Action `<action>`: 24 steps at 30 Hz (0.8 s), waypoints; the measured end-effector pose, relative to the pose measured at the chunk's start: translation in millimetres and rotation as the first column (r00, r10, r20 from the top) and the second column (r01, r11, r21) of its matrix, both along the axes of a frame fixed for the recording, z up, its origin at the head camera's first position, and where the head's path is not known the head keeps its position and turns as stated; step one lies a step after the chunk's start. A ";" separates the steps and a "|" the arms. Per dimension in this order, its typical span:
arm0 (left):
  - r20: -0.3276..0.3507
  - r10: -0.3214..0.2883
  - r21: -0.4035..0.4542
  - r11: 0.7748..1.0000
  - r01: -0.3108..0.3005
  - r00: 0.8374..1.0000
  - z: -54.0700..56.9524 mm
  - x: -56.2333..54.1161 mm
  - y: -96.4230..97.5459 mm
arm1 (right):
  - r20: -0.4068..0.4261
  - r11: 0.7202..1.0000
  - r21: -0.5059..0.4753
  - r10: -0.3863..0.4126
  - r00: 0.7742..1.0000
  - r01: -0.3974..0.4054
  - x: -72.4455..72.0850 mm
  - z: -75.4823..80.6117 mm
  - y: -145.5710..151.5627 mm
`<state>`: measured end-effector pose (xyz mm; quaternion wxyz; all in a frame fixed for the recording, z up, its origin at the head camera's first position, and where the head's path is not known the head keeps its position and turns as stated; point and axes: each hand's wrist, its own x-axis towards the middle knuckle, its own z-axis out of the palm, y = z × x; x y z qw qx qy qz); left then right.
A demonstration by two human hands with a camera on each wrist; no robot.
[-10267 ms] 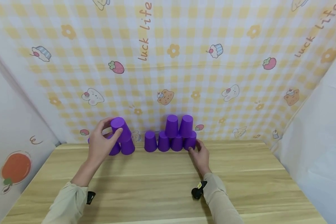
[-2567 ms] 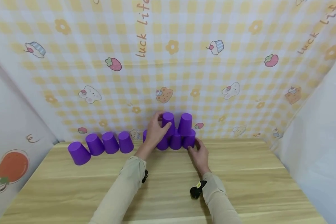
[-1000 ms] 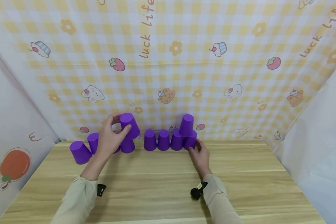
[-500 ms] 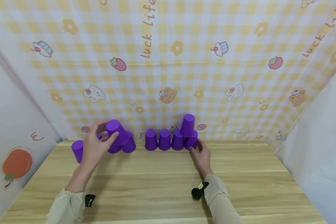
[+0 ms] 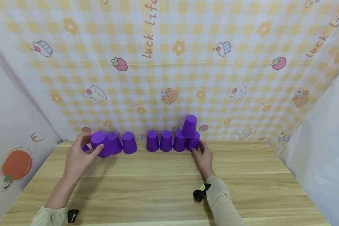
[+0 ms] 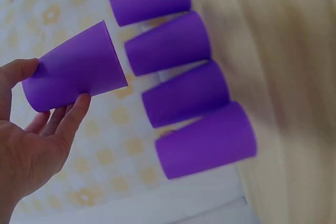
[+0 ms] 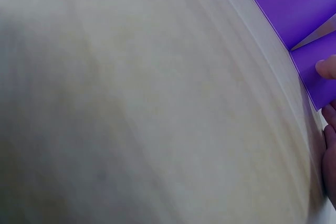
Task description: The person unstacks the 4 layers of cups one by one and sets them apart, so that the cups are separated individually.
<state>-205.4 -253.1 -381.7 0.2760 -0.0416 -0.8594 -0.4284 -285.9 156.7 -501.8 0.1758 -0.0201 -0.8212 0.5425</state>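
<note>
My left hand point(image 5: 77, 158) holds a purple cup point(image 5: 104, 148), mouth down, between thumb and fingers. In the left wrist view that held cup point(image 6: 79, 69) is off the table, apart from a row of several upside-down cups point(image 6: 186, 95). The head view has this left row partly hidden behind my left hand; its rightmost cup point(image 5: 129, 143) stands in plain sight. My right hand point(image 5: 204, 159) grips the end cup point(image 5: 192, 142) of a second row. One upper cup point(image 5: 189, 126) rests across the two right-hand cups there. The right wrist view catches only part of the gripped cup point(image 7: 315, 72).
Further cups point(image 5: 152, 142) of the right row stand side by side, a small gap from the left row. Behind both rows hangs a yellow checked cloth point(image 5: 169, 72). The wooden table point(image 5: 147, 191) reaches toward me, with white side walls point(image 5: 319, 141) beyond its ends.
My left hand lifted a cup off the right row's upper level and carried it left, lowering it beside the left row. My right hand stays on its cup.
</note>
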 end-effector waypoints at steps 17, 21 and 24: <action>0.090 0.056 -0.096 0.994 -0.047 0.994 -35.6 1.2 -20.3 | -0.014 1.000 -0.009 0.007 1.000 -0.007 0.7 0.4 2.8; 0.098 0.057 -0.093 0.994 -0.048 0.994 -42.3 -0.8 -22.3 | -0.014 1.000 -0.011 0.010 1.000 -0.010 0.6 1.3 2.2; 0.096 0.066 -0.112 0.992 -0.055 0.993 -46.1 -1.7 -25.4 | -0.010 1.000 -0.009 0.012 1.000 -0.012 0.6 1.8 0.8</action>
